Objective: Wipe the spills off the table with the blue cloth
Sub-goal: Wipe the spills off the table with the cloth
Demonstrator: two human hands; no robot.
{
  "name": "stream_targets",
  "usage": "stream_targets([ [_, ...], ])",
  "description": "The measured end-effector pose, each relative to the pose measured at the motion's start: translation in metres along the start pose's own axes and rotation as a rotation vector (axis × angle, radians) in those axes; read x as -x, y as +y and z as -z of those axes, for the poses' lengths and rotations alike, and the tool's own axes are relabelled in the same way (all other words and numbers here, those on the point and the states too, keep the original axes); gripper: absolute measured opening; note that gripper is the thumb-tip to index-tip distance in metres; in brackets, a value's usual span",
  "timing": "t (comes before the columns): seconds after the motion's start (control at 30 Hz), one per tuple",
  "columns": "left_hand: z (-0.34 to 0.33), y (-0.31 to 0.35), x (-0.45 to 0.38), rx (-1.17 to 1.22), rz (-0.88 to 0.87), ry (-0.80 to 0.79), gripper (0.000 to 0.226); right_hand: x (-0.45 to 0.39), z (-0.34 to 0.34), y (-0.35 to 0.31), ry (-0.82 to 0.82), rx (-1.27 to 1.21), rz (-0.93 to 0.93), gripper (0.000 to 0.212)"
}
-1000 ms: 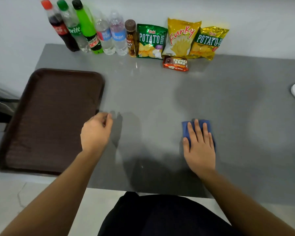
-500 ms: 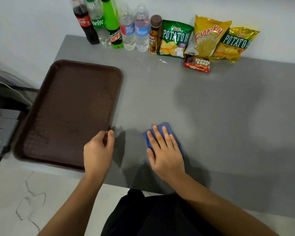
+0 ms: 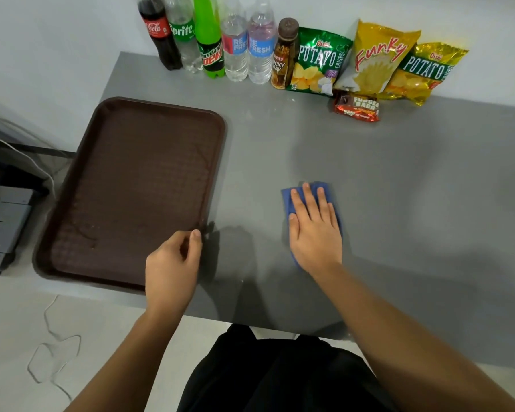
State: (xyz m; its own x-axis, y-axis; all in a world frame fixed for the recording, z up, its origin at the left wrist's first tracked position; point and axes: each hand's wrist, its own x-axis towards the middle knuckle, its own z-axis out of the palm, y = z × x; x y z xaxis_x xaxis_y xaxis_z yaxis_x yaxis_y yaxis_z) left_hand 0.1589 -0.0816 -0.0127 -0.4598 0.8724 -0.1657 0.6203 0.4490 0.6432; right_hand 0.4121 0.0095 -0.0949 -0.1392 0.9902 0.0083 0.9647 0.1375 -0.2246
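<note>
A person stands at the near edge of a grey bench (image 3: 399, 179), seen from above. The right hand (image 3: 314, 230) lies flat with fingers spread, pressing a folded blue cloth (image 3: 289, 200) against the bench surface near its middle, the open palm spreading pressure for wiping. The left hand (image 3: 173, 263) is loosely curled, holding nothing, its thumb touching the near right corner of a brown tray (image 3: 131, 188) at the bench's left end, probably to steady it. Along the far edge stand soda and water bottles (image 3: 208, 40) and crisp bags (image 3: 378, 60), well apart from the cloth. A few small glints near the near edge may be spills; this cannot be told for certain.
</note>
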Motion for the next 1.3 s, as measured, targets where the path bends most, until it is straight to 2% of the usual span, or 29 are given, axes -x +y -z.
stream_targets([
  [0.13,0.013,-0.014,-0.007,0.016,-0.008,0.025,0.035,0.039,-0.005,0.004,0.006,0.047,-0.041,0.057],
  [0.27,0.022,-0.025,-0.012,0.051,-0.01,0.008,0.032,0.08,-0.014,-0.017,0.089,0.083,-0.089,0.055],
  [0.5,0.034,-0.039,-0.019,0.066,-0.069,-0.021,0.028,0.114,-0.028,-0.084,-0.058,0.091,-0.016,0.061],
  [0.63,0.041,-0.048,-0.025,0.088,-0.068,-0.051,0.032,0.105,-0.04,-0.126,-0.046,0.052,0.044,0.064],
  [0.87,0.053,-0.064,-0.029,0.065,-0.112,-0.057,0.029,0.039,-0.042,-0.168,-0.014,-0.01,-0.008,0.059],
  [1.07,0.058,-0.07,-0.024,0.06,-0.152,-0.024,0.034,-0.014,-0.029,-0.158,-0.073,-0.055,-0.053,0.058],
  [1.3,0.052,-0.055,-0.01,0.06,-0.22,-0.096,0.027,-0.005,-0.015,-0.096,-0.039,-0.033,-0.203,0.058],
])
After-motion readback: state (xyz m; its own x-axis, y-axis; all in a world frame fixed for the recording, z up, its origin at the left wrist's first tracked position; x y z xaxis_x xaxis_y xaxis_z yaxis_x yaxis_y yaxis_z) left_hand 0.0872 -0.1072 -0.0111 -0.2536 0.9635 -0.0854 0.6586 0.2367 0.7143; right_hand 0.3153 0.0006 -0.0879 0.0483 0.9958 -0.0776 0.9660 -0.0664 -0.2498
